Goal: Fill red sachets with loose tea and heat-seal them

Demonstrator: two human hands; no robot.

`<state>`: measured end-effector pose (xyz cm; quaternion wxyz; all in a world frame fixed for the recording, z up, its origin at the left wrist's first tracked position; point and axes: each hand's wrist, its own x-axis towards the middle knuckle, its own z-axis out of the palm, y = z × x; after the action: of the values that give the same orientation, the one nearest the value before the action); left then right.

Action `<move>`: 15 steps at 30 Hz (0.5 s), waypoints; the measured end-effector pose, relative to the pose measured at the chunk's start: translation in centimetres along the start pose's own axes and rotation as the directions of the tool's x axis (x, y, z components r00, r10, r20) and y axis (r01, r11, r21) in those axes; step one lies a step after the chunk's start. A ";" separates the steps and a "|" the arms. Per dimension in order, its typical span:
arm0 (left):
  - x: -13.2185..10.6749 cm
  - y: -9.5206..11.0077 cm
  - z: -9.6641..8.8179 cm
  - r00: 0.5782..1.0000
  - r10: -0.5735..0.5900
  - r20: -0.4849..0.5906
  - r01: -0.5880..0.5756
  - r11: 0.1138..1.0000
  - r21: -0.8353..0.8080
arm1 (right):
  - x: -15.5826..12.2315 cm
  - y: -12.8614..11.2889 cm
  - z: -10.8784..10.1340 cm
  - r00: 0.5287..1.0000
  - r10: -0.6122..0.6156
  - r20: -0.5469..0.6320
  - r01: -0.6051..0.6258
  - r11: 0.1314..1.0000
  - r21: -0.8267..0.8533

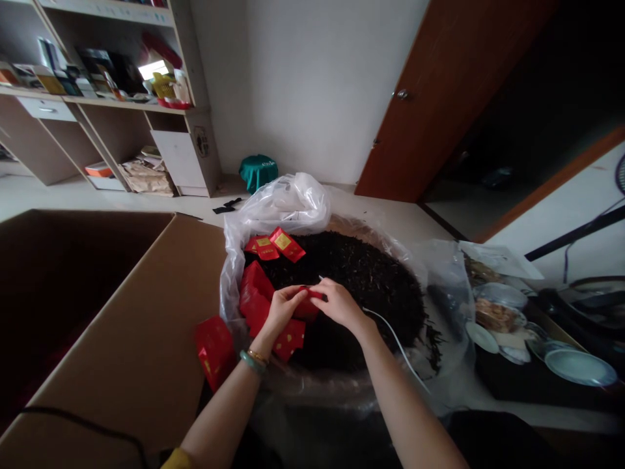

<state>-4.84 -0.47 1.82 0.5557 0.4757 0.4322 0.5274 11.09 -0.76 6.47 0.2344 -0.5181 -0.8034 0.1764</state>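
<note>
Both my hands meet over a heap of dark dried leaves, like loose tea [361, 260]. My left hand [284, 305] pinches the upper edge of a small red packet [306, 309]. My right hand [338, 301] grips the same edge from the other side, fingers closed. A white cord [398, 342] runs under or through my right hand, and a thin white tip shows above it; I cannot tell whether it is held. Larger red bags [256, 293] lie beside my left hand. Small red packets with gold labels [287, 244] rest on the leaves further back.
Clear plastic [286, 202] lines the round container of leaves. An open cardboard box [131, 326] stands at left, with a red bag [215, 352] by its edge. A clear tub [498, 306] and a pale lid [580, 363] sit at right. A green-covered bin [258, 171] stands behind.
</note>
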 end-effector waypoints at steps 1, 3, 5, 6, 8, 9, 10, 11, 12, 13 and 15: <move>0.0 0.0 0.0 1.000 -0.003 0.005 0.003 1.000 -0.004 | 0.0 0.1 0.0 0.999 0.009 0.042 -0.008 1.000 -0.014; 0.0 0.0 0.1 1.000 -0.011 0.013 0.011 1.000 -0.007 | 0.1 0.1 -0.1 0.993 0.039 0.108 -0.033 0.998 -0.059; 0.0 0.0 0.2 1.000 -0.021 0.011 0.021 1.000 -0.006 | 0.2 0.0 -0.2 0.989 0.056 0.140 -0.042 0.994 -0.100; 0.0 0.0 0.2 1.000 -0.023 0.009 0.024 1.000 -0.004 | 0.2 0.0 -0.3 0.988 0.050 0.144 -0.035 0.993 -0.110; 0.1 0.0 0.1 1.000 -0.016 -0.001 0.016 1.000 -0.001 | 0.2 -0.1 -0.3 0.995 0.019 0.102 -0.011 0.997 -0.083; 0.1 0.0 0.1 1.000 -0.010 -0.009 0.010 1.000 -0.004 | 0.1 0.0 -0.1 0.999 0.006 0.047 -0.004 0.999 -0.040; 0.1 0.0 0.1 1.000 -0.005 -0.017 0.005 1.000 -0.009 | 0.1 0.0 0.1 1.000 0.009 -0.026 -0.008 1.000 0.021; 0.1 0.0 0.0 1.000 -0.002 -0.027 0.001 1.000 -0.018 | 0.0 0.1 0.4 0.994 0.034 -0.108 -0.024 0.995 0.097; 0.0 0.1 0.0 0.999 0.002 -0.039 -0.003 1.000 -0.028 | -0.1 0.3 0.8 0.980 0.080 -0.184 -0.046 0.982 0.182; 0.0 0.1 0.0 0.999 0.006 -0.050 -0.007 0.999 -0.036 | -0.1 0.4 1.1 0.962 0.137 -0.235 -0.072 0.962 0.264; 0.0 0.1 -0.1 0.998 0.016 -0.066 -0.019 0.999 -0.044 | -0.1 0.8 1.7 0.941 0.231 -0.247 -0.122 0.914 0.388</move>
<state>-4.94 -0.49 1.95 0.5472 0.4493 0.4342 0.5570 10.84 -0.59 4.63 0.4242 -0.5562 -0.6629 0.2668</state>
